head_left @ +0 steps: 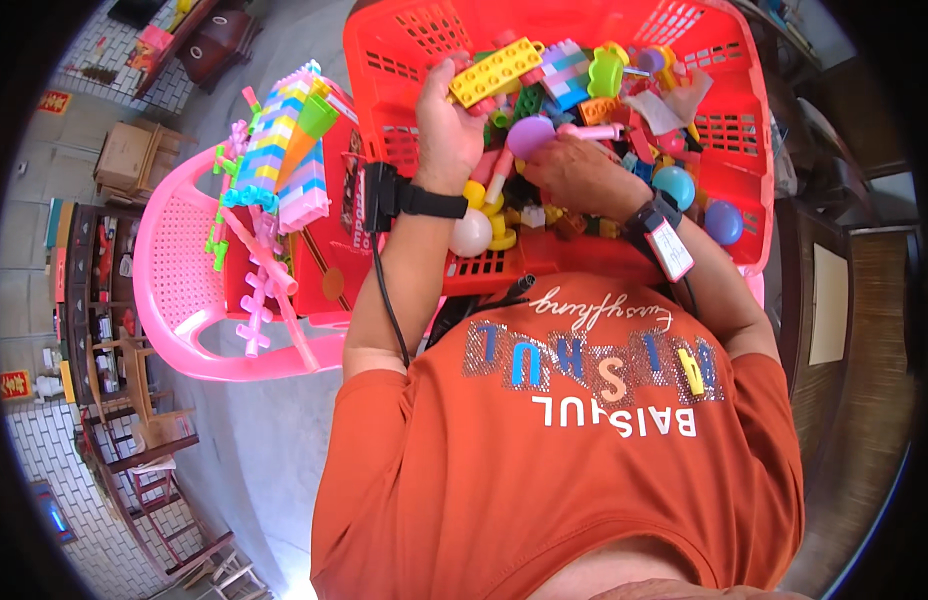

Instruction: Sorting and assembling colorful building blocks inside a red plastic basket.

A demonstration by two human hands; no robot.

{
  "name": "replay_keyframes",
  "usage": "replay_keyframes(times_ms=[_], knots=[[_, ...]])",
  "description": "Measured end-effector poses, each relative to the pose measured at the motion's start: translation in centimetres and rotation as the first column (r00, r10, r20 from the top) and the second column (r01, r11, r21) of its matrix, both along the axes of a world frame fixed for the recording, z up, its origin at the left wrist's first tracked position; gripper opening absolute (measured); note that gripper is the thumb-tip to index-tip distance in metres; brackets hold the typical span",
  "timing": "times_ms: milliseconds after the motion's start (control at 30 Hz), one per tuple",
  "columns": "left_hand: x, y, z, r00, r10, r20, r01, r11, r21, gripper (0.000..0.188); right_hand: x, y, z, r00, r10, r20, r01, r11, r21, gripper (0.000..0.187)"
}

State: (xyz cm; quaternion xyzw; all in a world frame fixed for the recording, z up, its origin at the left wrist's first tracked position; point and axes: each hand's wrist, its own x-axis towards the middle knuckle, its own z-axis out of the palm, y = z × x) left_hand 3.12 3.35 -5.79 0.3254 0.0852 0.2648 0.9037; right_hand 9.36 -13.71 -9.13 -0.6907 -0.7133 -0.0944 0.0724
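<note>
So the yellow block (496, 73) is up over the far left part of the red basket (726, 150), with the left hand (449, 135) pinching its left end. Right hand (584, 175) is curled down in the toy pile, near a purple round piece (530, 137); can't tell if it's gripping anything. Off to the left, a pastel block build (284, 150) sits by a pink chair's backrest (179, 225).

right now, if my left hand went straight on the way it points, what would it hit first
Most likely the slotted far wall of the red plastic basket, just ahead of the left hand and the yellow toy brick it holds; depth is unclear, so it might pass above instead.
</note>
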Motion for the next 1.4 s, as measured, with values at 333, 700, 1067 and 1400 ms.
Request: replay_keyframes(times_ms=[333,700,1067,1400], knots=[[-0.2,0.8,-1.7,0.984,-0.176,0.014,0.174,0.981,0.089,0.032,0.9,-1.2,6.2,0.838,0.069,-0.542,0.096,0.958,0.269,0.028],[0.0,-2.5,-2.0,0.951,-0.269,-0.150,0.284,0.955,0.088,0.035,0.8,0.0,5.5,0.941,-0.084,-0.328,0.254,0.814,0.522,0.039],[0.5,-3.1,-2.5,0.956,-0.292,-0.036,0.289,0.912,0.292,0.033,1.0,-0.1,5.1,0.950,-0.082,-0.302,0.235,0.824,0.516,0.034],[-0.6,-3.9,-0.9,0.986,-0.148,-0.079,0.167,0.822,0.545,0.051,0.6,0.1,4.7,0.972,-0.058,-0.229,0.190,0.771,0.609,0.028]])
